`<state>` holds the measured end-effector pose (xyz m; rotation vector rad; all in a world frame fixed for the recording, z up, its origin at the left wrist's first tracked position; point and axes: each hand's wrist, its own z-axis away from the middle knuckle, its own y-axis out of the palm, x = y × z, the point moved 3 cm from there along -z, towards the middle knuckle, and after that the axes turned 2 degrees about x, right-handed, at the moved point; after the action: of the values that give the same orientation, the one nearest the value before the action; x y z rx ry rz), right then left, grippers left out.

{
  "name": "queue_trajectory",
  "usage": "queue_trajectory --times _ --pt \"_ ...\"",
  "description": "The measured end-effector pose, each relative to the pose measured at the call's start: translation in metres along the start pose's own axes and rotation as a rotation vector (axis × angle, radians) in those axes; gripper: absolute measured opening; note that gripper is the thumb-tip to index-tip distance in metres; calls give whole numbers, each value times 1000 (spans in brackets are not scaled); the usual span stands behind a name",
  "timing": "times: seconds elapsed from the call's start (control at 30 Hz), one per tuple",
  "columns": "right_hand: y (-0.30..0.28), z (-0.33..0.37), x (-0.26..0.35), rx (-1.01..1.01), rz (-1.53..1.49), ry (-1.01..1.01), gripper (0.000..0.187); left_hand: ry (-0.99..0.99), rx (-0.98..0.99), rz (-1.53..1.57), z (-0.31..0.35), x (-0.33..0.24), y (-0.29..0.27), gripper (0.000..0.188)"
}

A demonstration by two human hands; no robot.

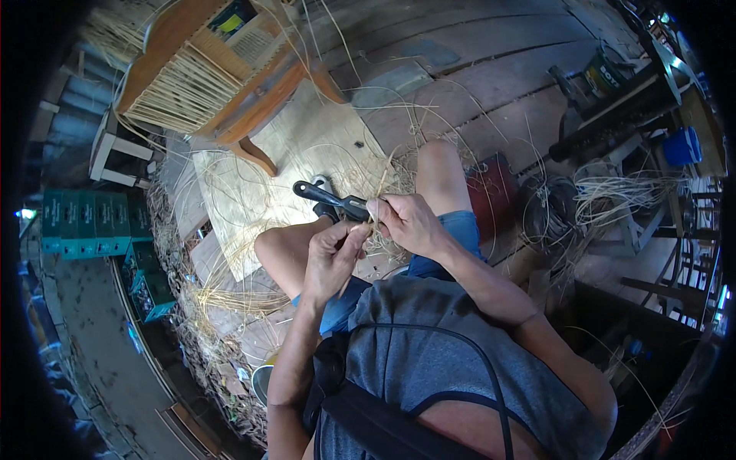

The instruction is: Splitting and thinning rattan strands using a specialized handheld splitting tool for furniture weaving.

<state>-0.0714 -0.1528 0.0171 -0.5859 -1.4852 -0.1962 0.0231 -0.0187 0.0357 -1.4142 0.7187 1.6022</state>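
Note:
Just above my lap, both hands meet at a thin pale cane strip (382, 181). My left hand (331, 251) is closed, thumb and fingers pinching the strip from below. My right hand (404, 221) pinches it a little higher, fingers bent inward. A black-handled tool (313, 190), with a hole in its handle end, a short metal neck and a dark head, points away to the left. Its head touches the fingertips of my right hand; which hand bears it, I cannot tell. The fingers partly hide the strip.
A wooden furniture frame (253, 100) with cane strips woven across it stands ahead on a pale board (222, 180). Loose cane lies around my legs, with a coiled bundle (613, 192) at right. Green crates (86, 222) stand left; a red box (493, 192) is beside my right knee.

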Motion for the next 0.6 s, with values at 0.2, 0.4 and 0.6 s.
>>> queue_trajectory --times 0.2,0.4,0.6 --pt "-1 5 -24 54 -62 37 36 104 -11 -508 14 3 7 25" --pt "-74 -31 -55 -161 -166 211 43 -6 103 -402 73 -7 -15 11" --pt "-104 -47 -34 -326 -138 133 45 -224 203 -507 92 0 -64 18"
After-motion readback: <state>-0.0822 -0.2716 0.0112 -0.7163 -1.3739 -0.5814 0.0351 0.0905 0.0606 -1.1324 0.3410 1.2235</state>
